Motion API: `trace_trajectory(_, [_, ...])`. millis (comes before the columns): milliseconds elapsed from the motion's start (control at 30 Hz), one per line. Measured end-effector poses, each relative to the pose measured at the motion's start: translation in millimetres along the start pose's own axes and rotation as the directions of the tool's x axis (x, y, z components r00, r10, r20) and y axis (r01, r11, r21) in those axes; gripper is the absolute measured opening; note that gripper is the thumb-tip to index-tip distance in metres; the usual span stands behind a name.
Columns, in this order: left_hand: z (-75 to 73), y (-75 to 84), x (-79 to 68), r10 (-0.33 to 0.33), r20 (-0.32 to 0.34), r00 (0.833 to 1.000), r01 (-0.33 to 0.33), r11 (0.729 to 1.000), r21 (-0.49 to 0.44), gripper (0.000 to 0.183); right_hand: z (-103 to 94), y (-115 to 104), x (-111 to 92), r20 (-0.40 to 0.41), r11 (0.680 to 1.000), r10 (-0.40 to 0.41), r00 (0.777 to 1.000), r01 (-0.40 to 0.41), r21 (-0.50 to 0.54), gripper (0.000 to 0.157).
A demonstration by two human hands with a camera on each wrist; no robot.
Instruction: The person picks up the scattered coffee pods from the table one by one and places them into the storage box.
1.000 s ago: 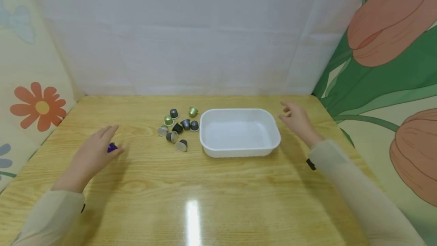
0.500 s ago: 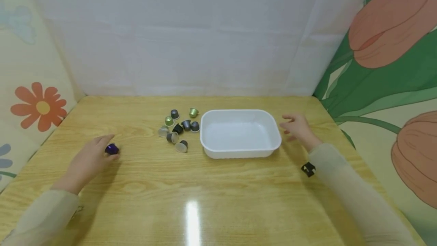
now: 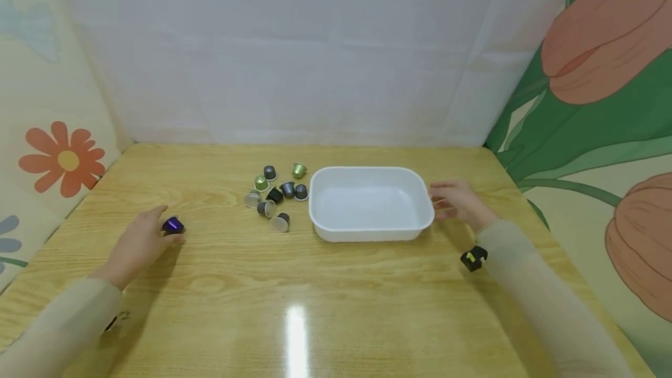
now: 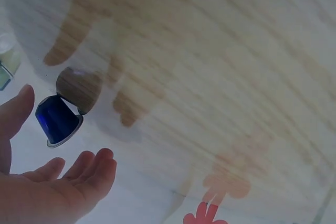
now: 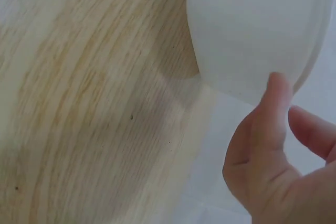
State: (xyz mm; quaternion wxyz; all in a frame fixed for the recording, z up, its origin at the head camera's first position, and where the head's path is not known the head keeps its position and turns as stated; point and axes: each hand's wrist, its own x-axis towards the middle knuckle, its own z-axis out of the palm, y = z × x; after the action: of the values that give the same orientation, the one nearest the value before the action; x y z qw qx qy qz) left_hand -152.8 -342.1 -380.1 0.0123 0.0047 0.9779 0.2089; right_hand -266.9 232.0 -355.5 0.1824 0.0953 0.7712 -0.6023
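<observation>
A dark blue-purple coffee capsule (image 3: 173,226) lies on the table at the left. My left hand (image 3: 137,245) is around it, thumb on one side and fingers on the other. In the left wrist view, gaps show between the capsule (image 4: 56,118) and the thumb and loosely bent fingers. At the right end of a white rectangular tray (image 3: 373,234) is my right hand (image 3: 462,204), its fingertips right by the rim. The right wrist view has these relaxed fingers (image 5: 273,114) in front of the tray wall (image 5: 247,30); whether they touch it I cannot tell.
Several loose capsules, dark, grey and green, lie left of the tray, among them a green capsule (image 3: 299,171) and a black capsule (image 3: 275,195). A white cloth backdrop (image 3: 294,86) stands behind the wooden table (image 3: 236,296). Printed flower panels flank both sides.
My left hand has lowered to the table around the blue-purple capsule, which shows more now. The right hand has come down and closer to the tray's right end.
</observation>
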Motion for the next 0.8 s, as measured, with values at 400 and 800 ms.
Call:
trace_trajectory(400, [0.8, 0.5, 3.0, -0.113, 0.04, 0.993, 0.117, 0.983, -0.14, 0.078, -4.8, 0.4, 10.4, 0.142, 0.991, 0.065, 0.988, -0.081, 0.105, 0.054])
trace_trajectory(800, [4.9, 2.1, 4.2, -0.064, -0.056, 0.996, 0.06, 0.995, -0.074, 0.048, -10.3, 6.0, 9.6, 0.201, 0.994, 0.05, 0.978, -0.067, 0.083, 0.055])
